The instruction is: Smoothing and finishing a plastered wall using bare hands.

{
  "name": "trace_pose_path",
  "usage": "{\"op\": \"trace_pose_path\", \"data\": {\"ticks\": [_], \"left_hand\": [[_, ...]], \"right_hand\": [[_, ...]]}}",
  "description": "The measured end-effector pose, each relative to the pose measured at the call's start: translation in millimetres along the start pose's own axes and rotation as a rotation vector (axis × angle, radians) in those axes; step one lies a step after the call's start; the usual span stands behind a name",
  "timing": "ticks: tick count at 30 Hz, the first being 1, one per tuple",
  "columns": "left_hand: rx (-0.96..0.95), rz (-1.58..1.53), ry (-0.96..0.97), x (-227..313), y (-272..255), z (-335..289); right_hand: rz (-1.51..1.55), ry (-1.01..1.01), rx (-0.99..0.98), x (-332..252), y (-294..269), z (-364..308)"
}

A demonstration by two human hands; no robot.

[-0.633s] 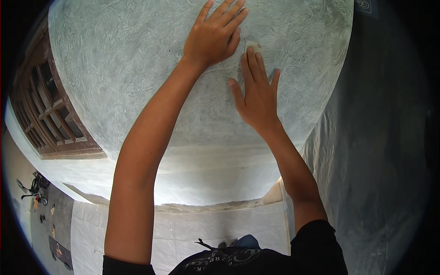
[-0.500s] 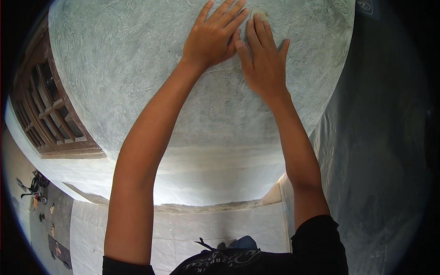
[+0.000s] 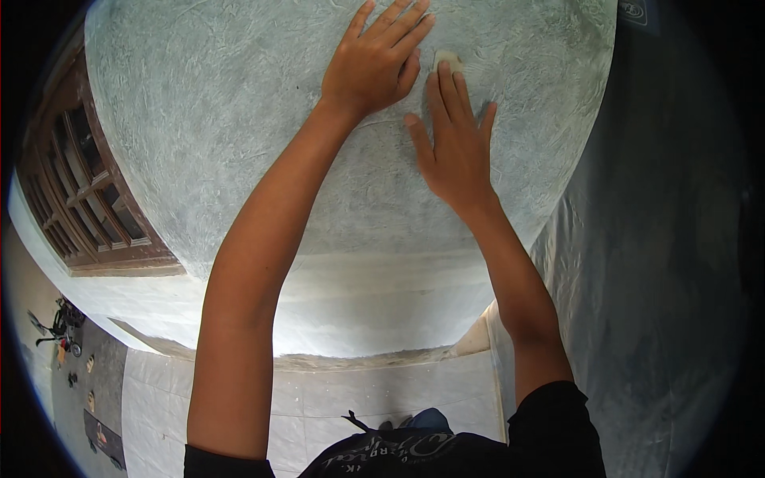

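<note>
Head view shows a pale pad (image 3: 448,57) near one o'clock, on the grey wall (image 3: 239,119) under the loosely spread right hand (image 3: 460,151), the left hand (image 3: 370,68) spread at twelve, and work seems unfinished, since the wall looks rough.

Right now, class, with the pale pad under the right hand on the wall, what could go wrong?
The pale pad might slip, since the right grip is spread and covers only part of it.
The wall looks rough, so bare skin could get scraped.
The left grip is close by, so the two might bump.
</note>
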State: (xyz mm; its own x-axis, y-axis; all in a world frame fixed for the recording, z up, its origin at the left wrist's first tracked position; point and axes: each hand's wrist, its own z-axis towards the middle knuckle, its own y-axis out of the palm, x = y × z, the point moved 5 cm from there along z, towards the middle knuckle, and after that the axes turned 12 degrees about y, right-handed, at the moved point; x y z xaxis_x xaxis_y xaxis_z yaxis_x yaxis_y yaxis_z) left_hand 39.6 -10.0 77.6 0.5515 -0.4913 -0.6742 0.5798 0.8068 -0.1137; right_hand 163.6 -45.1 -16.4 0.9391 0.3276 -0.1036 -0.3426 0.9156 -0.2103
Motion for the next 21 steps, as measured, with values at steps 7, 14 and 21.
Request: {"op": "trace_pose_path", "data": {"ticks": [7, 14, 21], "left_hand": [[0.271, 0.117, 0.173, -1.5, 17.6, -1.0], [0.038, -0.040, -0.011, -1.4, 7.8, 3.1], [0.023, 0.008, 0.004, 4.0, 2.6, 4.0]], "right_hand": [[-0.015, -0.052, 0.050, 9.5, -9.7, 61.3], [-0.032, -0.018, -0.019, 2.4, -1.8, 15.3], [-0.065, -0.013, -0.015, 2.0, -1.1, -4.0]]}}
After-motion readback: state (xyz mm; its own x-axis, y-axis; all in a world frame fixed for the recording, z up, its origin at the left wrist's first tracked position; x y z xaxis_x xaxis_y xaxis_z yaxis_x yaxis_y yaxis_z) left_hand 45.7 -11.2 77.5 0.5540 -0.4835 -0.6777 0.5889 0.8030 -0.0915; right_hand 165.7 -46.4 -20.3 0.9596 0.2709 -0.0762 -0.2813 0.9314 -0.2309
